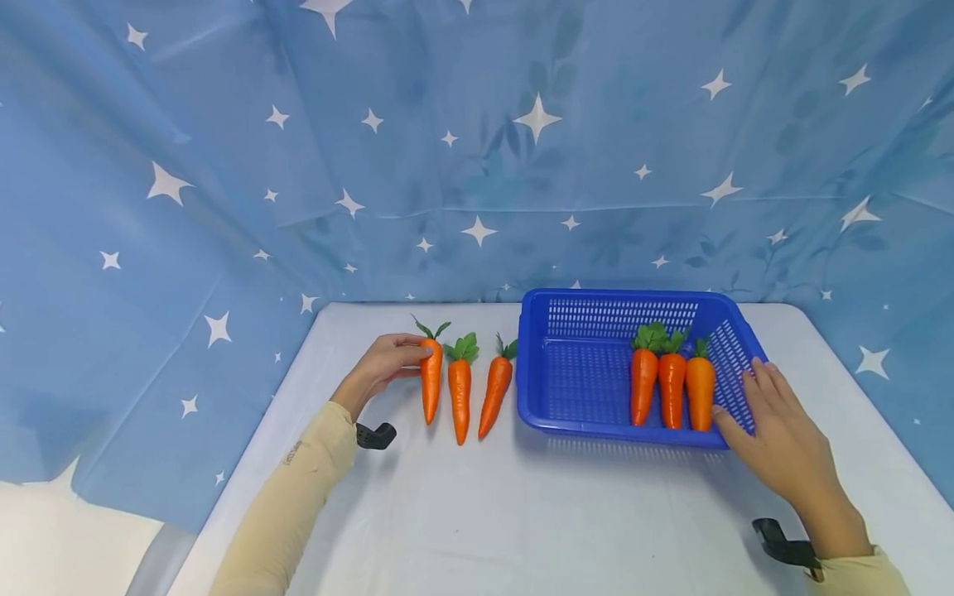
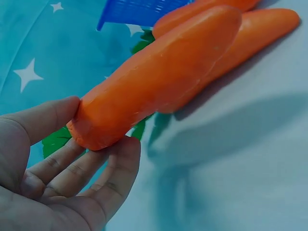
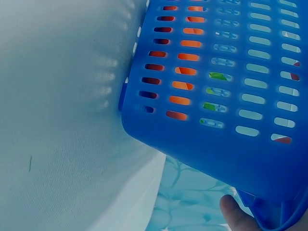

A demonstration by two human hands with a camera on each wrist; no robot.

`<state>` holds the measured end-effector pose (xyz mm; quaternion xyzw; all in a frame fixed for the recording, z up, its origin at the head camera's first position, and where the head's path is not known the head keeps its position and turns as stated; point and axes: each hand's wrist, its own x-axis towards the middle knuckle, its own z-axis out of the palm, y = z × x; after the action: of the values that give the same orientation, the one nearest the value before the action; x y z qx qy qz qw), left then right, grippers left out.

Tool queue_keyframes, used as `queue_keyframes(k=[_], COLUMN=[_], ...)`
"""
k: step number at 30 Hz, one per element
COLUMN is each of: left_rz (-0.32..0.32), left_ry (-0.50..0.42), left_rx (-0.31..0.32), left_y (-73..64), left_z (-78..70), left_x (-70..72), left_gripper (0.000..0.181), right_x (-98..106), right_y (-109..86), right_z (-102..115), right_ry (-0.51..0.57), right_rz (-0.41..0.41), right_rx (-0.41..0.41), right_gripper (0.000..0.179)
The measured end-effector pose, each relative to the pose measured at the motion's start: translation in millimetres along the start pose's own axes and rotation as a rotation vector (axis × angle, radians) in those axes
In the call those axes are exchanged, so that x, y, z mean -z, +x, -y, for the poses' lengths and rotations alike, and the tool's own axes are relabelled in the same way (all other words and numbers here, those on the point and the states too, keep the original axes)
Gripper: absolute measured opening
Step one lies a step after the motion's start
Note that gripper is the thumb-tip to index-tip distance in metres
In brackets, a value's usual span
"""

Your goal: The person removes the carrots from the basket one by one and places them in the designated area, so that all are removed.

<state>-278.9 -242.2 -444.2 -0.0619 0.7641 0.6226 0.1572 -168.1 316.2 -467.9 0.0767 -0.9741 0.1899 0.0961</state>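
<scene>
My left hand (image 1: 391,360) pinches an orange carrot (image 1: 431,381) with green leaves near its leafy top. In the left wrist view, thumb and fingertips lie on either side of the carrot's (image 2: 154,82) thick end. To its right, two more carrots lie on the table, a middle one (image 1: 460,397) and a slanted one (image 1: 495,396). A blue perforated basket (image 1: 611,426) has three carrots (image 1: 672,389) side by side in its right part. My right hand (image 1: 782,439) rests on the basket's right front corner, fingers extended along the rim; the right wrist view shows only a fingertip (image 3: 236,211) there.
A white-covered table (image 1: 566,521) carries everything. Behind and beside it hangs a blue curtain (image 1: 477,165) with white stars. A black wrist mount (image 1: 376,435) sticks out by the left wrist, another (image 1: 782,542) by the right.
</scene>
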Motion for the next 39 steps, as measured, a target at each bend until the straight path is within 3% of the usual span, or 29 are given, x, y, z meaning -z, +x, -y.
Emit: queue_keyframes(k=[8, 19, 31, 39], left_rz=[-0.018, -0.019, -0.008, -0.005], left_ry=[-0.006, -0.006, -0.031, -0.02], left_rx=[0.042, 0.047, 0.047, 0.006], left_y=[2.4, 5.1, 8.7, 12.6], left_z=[18.1, 39.8, 36.9, 39.2], left_x=[-1.7, -9.8, -23.3, -36.5], left_gripper=[0.05, 0.048, 0.045, 0.04], right_x=[-0.3, -4.0, 1.5, 0.9], right_y=[-0.9, -2.9, -3.0, -0.4], right_z=[-0.4, -0.1, 0.2, 1.3], right_ry=[-0.002, -0.008, -0.002, 0.007], right_rz=[0.016, 0.026, 0.012, 0.015], right_rx=[-0.014, -0.024, -0.02, -0.021], right_gripper=[0.085, 0.084, 0.083, 0.083])
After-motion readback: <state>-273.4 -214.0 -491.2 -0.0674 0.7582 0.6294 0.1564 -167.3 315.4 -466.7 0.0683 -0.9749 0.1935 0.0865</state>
